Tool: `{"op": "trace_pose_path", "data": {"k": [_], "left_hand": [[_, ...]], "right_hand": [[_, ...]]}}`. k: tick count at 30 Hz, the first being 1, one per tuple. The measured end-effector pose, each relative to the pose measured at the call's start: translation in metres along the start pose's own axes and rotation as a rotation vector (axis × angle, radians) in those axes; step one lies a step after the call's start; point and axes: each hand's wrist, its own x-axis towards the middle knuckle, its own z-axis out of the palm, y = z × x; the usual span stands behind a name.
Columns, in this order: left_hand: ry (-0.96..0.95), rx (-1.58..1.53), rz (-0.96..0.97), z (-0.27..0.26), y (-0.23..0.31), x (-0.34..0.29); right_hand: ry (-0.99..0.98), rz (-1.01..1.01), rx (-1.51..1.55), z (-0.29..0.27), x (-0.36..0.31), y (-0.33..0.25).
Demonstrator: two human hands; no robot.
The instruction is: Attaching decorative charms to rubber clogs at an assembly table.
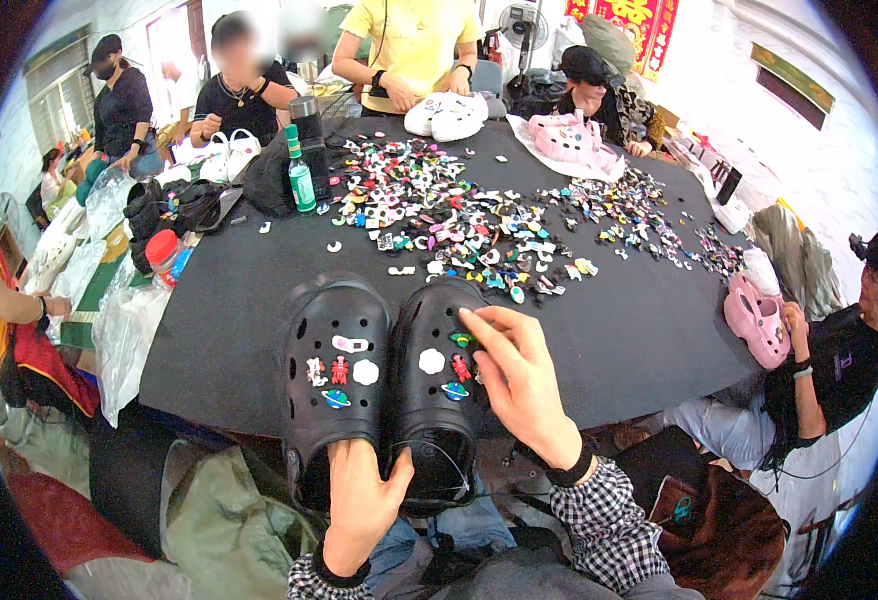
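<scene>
At the near edge of the black surface, two black clogs stand side by side, toes pointing away from the person: a left clog and a right clog. The left hand grasps the left clog through its heel opening, fingers hidden inside, thumb toward the right clog. The right hand touches the right clog's upper with bent fingers; whether it pinches a charm cannot be told. Both clogs look light, springy and hardly fragile, smooth enough to slip slightly; the heel rim seems the surest hold, clear of the raised lobster charms.
</scene>
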Motion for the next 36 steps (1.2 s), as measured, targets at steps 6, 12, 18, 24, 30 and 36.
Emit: {"op": "trace_pose_path", "data": {"k": [6,12,18,24,30,36], "left_hand": [[-0.027,-0.161,-0.034,-0.007,0.003,0.004],[-0.002,-0.181,0.005,-0.004,0.005,0.009],[0.037,-0.084,-0.008,0.006,0.003,0.003],[0.043,-0.057,0.011,0.005,-0.002,0.001],[0.070,0.018,0.086,0.003,0.000,0.004],[0.156,0.033,0.132,0.006,-0.005,0.004]], "right_hand": [[-0.035,-0.088,-0.068,0.009,0.002,0.006],[-0.109,-0.022,0.100,0.003,0.011,0.005],[-0.229,-0.054,0.116,0.000,0.025,0.003],[-0.211,-0.169,-0.030,0.002,0.024,0.002],[-0.250,-0.174,0.052,0.004,0.033,0.008],[-0.381,-0.265,0.131,0.013,0.066,-0.023]]}}
